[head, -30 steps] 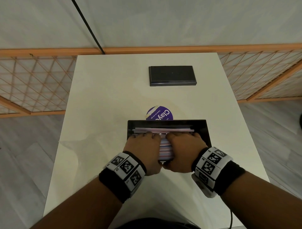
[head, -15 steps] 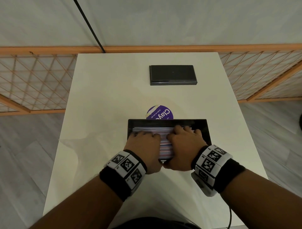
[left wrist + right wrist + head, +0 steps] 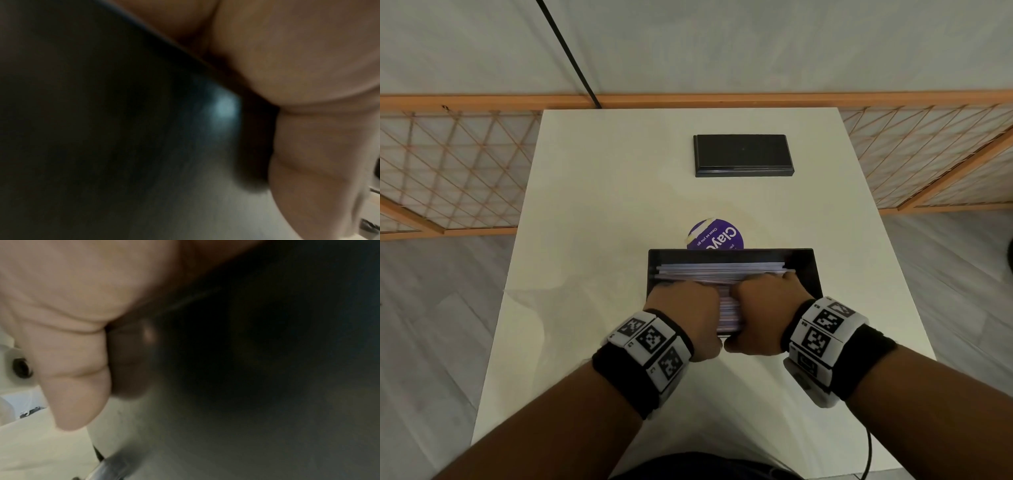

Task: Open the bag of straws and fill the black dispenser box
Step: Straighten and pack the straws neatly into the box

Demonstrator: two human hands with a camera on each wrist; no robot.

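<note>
both hands sit side by side on a pile of straws [image 3: 722,274] inside the black dispenser box [image 3: 804,270]. the left hand [image 3: 681,315] lies knuckles up on the left part of the pile, with its fingers bent down over the straws. the right hand [image 3: 763,311] lies just beside it on the right part, fingers bent down the same way. i cannot tell if the fingers hold the straws or only press on them. a strip of straws [image 3: 729,315] shows in the thin gap between the two hands. in the wrist views each hand is a close blur next to something dark.

the straws are pale pink and purple and lie long ways across the box, from its left wall almost to its right wall. the box is open on top and sits on a white table [image 3: 592,205]. a round purple label [image 3: 717,236] peeks out just behind the box. well apart, near the far edge of the table, lies a flat black lid [image 3: 743,156].
</note>
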